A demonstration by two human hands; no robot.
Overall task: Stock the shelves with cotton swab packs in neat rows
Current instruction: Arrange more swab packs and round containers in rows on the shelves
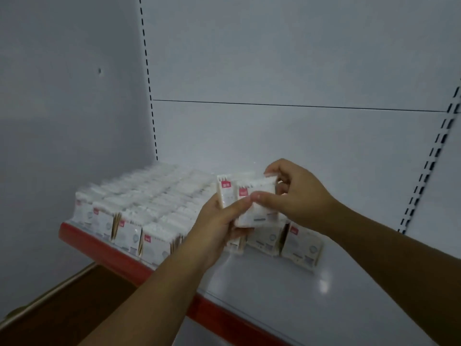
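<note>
As I look down over both arms, the grey back panel (pixel 274 58) fills most of what I see, with a slotted upright (pixel 429 166) at its right side. Below it lies the white shelf (pixel 287 283), a red strip (pixel 104 248) running along its front edge. The left part of the shelf is filled with rows of cotton swab packs (pixel 149 203), standing upright and tight together back to the panel; they are too blurred for me to count. At the right end of the rows two more packs (pixel 301 243) stand side by side, with bare shelf in front of them and to their right. Above those, the left hand (pixel 219 228) grips a front pack (pixel 257 203) from below, and the right hand (pixel 296 196) pinches the same pack at its upper right edge. Both thumb tips meet on its face. A second pack (pixel 225 191) sits just behind it by the left hand; I cannot tell whether that one is gripped too.
</note>
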